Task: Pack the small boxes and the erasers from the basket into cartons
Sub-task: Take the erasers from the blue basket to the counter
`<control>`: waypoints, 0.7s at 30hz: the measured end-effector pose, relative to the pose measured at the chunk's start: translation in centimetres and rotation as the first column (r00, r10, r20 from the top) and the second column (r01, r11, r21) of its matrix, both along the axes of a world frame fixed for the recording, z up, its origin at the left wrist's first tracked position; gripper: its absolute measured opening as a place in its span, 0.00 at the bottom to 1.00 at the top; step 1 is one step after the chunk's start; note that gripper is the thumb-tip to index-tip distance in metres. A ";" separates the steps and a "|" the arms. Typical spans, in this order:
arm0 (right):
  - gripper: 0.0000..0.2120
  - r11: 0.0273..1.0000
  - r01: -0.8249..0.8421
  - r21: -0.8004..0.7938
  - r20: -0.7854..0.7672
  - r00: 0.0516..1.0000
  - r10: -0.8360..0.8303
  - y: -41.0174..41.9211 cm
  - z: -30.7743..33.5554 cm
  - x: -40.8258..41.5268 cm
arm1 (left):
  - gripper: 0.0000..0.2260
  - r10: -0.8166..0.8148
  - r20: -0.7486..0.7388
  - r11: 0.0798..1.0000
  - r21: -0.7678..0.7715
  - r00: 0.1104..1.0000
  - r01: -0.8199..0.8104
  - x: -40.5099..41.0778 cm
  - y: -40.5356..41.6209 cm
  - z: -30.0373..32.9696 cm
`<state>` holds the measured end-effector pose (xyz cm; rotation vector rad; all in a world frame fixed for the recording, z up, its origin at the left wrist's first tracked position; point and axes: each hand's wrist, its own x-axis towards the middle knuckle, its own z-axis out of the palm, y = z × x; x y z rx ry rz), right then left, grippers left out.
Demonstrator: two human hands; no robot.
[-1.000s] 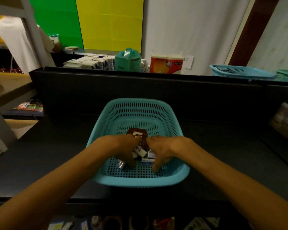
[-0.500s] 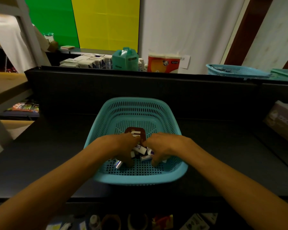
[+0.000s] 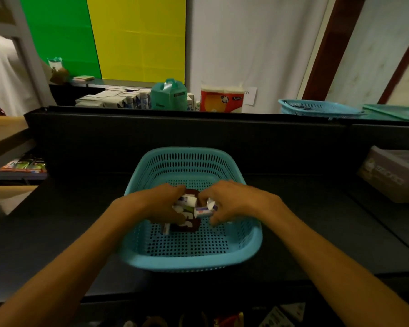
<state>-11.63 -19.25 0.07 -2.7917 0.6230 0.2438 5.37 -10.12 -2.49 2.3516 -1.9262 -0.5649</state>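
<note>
Erasers, small white sleeved blocks [image 3: 204, 210], are bunched mid-basket between both hands, inside the teal perforated plastic basket [image 3: 191, 260] on the dark grey counter [image 3: 57, 232]. Left hand [image 3: 162, 205] curls over a cluster of white pieces [image 3: 185, 200]; right hand [image 3: 232, 201] pinches the erasers w/ thumb and fingers. Hands nearly touch, knuckles up. Under them lies a dark maroon small box w/ white lettering [image 3: 187, 223], mostly covered (print unreadable). One more white piece [image 3: 166, 228] pokes out below the left hand; can't tell if eraser or box. Exact count of items is hidden by fingers and blur.

Vs. the earlier frames: both hands have lifted a bit and drawn farther back in the basket, items now raised off the floor of it, and more bare perforated bottom shows near the front rim.

Beyond the counter's back wall: pale cartons [image 3: 113, 100], a teal jug [image 3: 169, 95], an orange-white paper roll pack [image 3: 222, 99], and a second teal basket [image 3: 321, 108].
</note>
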 end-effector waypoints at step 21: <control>0.13 0.909 0.417 0.028 0.352 0.847 -0.399 -3.9 4.1 -23.0 | 0.17 -0.255 -0.033 0.923 -0.305 0.966 0.234 -17.8 -4.9 7.2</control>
